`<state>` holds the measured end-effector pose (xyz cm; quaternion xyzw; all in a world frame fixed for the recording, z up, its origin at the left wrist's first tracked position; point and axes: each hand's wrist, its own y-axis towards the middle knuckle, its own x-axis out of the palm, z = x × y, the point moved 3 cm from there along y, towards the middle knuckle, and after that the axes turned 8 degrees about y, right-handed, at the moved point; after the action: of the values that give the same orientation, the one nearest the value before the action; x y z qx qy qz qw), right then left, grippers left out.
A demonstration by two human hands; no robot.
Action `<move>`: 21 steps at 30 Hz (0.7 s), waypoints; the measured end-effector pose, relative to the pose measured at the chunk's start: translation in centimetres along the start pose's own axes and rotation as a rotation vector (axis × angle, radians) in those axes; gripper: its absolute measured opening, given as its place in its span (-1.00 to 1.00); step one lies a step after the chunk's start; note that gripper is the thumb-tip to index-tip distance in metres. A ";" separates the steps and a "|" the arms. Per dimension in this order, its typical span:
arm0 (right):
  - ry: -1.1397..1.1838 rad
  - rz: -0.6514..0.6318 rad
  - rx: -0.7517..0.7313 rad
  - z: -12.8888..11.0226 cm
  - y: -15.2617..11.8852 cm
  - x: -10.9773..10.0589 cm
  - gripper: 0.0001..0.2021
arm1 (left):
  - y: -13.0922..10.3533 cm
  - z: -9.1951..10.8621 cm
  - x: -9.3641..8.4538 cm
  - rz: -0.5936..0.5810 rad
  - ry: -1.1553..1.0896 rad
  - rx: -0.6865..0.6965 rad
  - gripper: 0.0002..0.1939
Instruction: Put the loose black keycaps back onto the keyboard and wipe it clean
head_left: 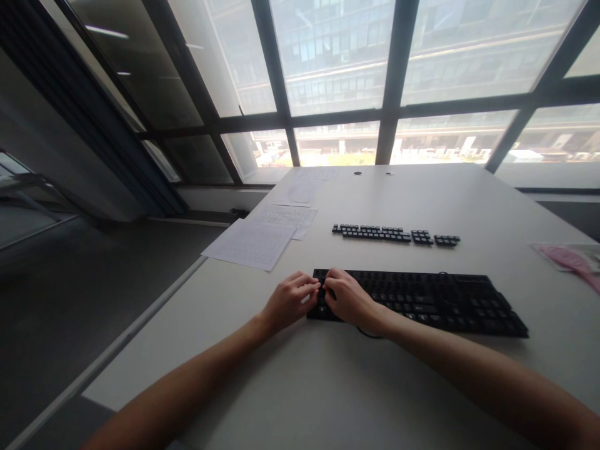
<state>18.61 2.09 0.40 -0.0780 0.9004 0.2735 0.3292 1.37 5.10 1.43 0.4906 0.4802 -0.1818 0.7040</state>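
A black keyboard (pixel 424 297) lies on the white table in front of me, some of its upper rows without keycaps. Over its left end, my left hand (pixel 291 299) has its fingers closed at the keyboard's edge. My right hand (pixel 345 292) is bent over the keys just beside it, fingertips curled down and almost meeting those of the left. Whatever the fingertips pinch is too small and hidden to make out. Behind the keyboard, loose black keycaps (pixel 372 233) stand in neat rows, with smaller groups of keycaps (pixel 422 237) to their right.
Sheets of paper (pixel 253 242) lie along the table's left edge. A pink item in a clear bag (pixel 565 257) rests at the far right. The white table (pixel 300 381) reaches to large windows (pixel 332 56). A dark cable (pixel 369 334) shows at the keyboard's near edge.
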 end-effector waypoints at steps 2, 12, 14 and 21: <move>-0.005 0.001 -0.016 -0.1 0.0 0.0 -0.83 | 0.2 0.1 -0.3 0.012 0.009 -0.011 -0.83; -0.035 -0.002 -0.011 -0.2 0.0 -0.1 -0.83 | 0.1 0.4 -0.1 -0.019 0.016 -0.019 -0.80; -0.026 0.007 0.002 -0.3 0.1 -0.2 -0.83 | 0.1 0.4 -0.1 -0.010 -0.010 -0.048 -0.81; -0.032 0.040 0.087 -0.6 0.6 -1.9 -0.83 | 1.3 -1.5 -0.1 0.074 -0.263 -0.325 -0.79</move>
<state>19.51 2.15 2.23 -0.0414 0.9074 0.2418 0.3413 1.55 7.00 2.13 0.3600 0.3889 -0.1384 0.8366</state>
